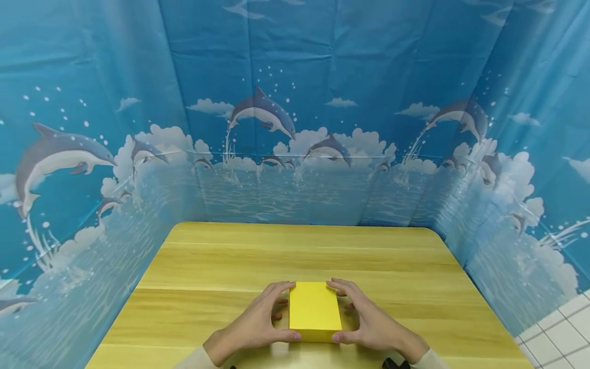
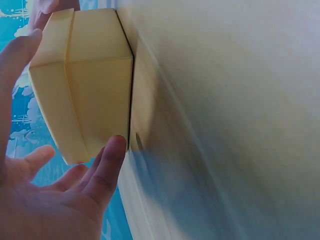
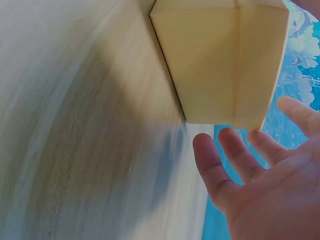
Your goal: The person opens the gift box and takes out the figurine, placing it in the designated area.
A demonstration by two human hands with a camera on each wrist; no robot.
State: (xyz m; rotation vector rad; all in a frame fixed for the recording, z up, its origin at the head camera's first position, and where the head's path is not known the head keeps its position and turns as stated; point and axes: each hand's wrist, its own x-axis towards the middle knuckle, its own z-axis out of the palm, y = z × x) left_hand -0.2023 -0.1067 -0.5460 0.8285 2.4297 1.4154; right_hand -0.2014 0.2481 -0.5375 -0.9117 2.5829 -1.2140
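A closed yellow box [image 1: 315, 306] sits flat on the wooden table, a lid seam running along its sides in both wrist views. My left hand [image 1: 259, 319] holds its left side, thumb at the near left corner and index fingertip at the far left corner. Mirroring it, my right hand [image 1: 374, 324] has its thumb at the near right corner and index fingertip at the far right one. In the left wrist view the lower fingers of the left hand [image 2: 60, 202] are bent beside the box [image 2: 97, 85]. The right hand's [image 3: 272, 192] other fingers lie just off the box [image 3: 210, 65].
The light wooden table [image 1: 295, 251] has rounded far corners. A blue curtain [image 1: 295, 195] printed with dolphins and clouds surrounds its back and sides. White tiles [image 1: 560, 328] show at the lower right.
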